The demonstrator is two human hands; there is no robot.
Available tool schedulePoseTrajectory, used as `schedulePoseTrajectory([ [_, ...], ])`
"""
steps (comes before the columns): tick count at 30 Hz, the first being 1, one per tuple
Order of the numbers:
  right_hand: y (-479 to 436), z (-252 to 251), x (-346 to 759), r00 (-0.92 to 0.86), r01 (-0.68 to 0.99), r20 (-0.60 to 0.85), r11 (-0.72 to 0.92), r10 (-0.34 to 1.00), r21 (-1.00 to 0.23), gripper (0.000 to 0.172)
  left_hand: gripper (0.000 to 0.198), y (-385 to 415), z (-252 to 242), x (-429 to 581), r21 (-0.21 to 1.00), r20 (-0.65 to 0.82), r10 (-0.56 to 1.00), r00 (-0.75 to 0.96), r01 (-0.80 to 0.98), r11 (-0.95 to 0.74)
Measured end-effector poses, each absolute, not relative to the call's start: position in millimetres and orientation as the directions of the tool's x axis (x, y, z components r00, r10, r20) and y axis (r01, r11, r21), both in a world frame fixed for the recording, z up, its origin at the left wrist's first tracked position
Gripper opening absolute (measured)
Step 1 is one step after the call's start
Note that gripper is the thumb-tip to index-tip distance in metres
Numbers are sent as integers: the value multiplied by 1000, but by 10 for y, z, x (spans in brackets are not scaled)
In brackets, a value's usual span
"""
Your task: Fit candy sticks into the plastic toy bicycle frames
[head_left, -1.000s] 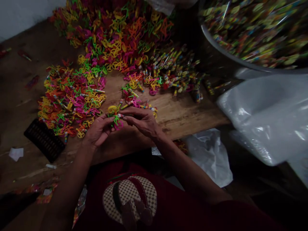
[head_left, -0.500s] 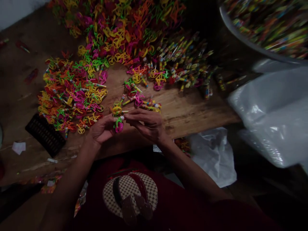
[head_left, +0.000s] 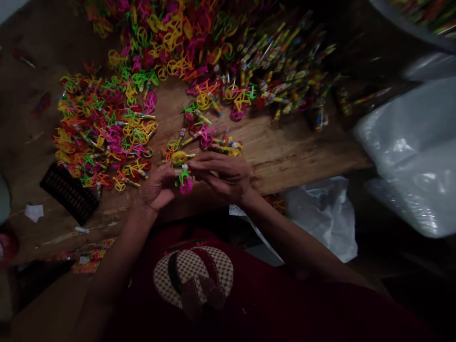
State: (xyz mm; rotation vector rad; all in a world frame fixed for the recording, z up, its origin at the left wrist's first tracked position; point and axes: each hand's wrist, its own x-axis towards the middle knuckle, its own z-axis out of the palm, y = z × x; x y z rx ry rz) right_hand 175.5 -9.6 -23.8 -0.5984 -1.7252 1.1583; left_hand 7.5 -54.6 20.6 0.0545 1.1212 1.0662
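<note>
Toy (head_left: pixel 183 178) now lower (between both hands)

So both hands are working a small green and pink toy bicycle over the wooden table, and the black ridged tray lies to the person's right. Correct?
Not quite. The head view shows the black ridged tray to the person's left, not right. The rest stands: left hand and right hand hold the toy bicycle over the wooden table.

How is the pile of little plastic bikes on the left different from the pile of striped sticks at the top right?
The bike pile is made of looped, wheel-shaped pieces; the stick pile is made of thin straight pieces. The bikes are plain single colours; the sticks look banded in several colours. Both lie loose on the wooden table, beyond the hands.
</note>
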Motion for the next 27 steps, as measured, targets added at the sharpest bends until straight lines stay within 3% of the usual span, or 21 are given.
schedulePoseTrajectory([
  [5,-136,-310,1699,-343,1,487,519,803,-855,18,20,-516,163,86,568,-622,780,72,-644,513],
  [11,-156,-319,1666,-251,-25,532,544,808,-839,20,24,-523,150,81,573,-629,778,-3,-678,460],
  [18,-190,-300,1628,-254,-118,471,457,844,-882,20,12,-532,99,107,567,-659,750,-59,-694,444],
  [22,-154,-303,1661,-341,-140,378,351,861,-926,16,14,-515,133,109,549,-702,712,-37,-664,507],
  [27,-113,-335,1754,-385,-135,484,471,786,-872,21,18,-494,147,54,553,-700,712,42,-600,579],
])
